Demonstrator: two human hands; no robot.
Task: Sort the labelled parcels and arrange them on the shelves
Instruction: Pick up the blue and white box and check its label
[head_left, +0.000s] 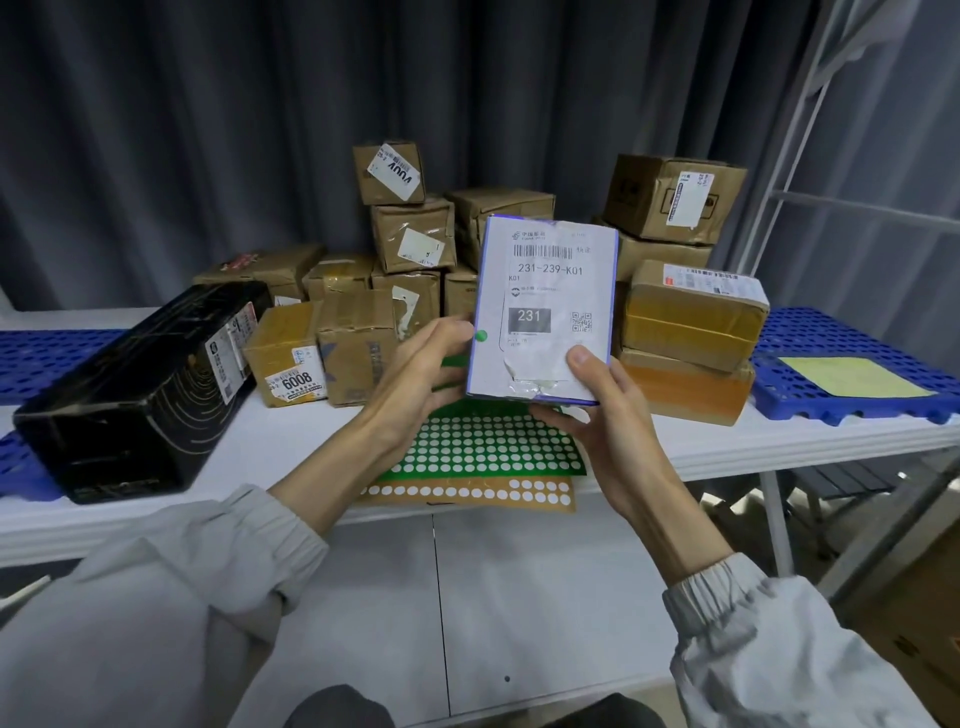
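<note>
Both hands hold a white-labelled parcel (543, 312) upright above the counter (291, 447): right hand (597, 405) fingers pinching its lower corner, left hand (421, 364) fingers spread against its left edge.

Holding a small flat parcel (543, 312) upright over the table, label facing me. White shipping label covers the front, purple-blue edges showing; reads 231-239-K01, grey block "231", barcode on top, QR at right. Label's lower edge is torn and crumpled. Green dot sticker (481, 336) on its left edge. Behind it, the pile of brown cardboard parcels (410, 239), stacked in places, taped, most labelled. Black box parcel (140, 395) lies at the left, next to a small box marked 6008 (285, 358).
</note>
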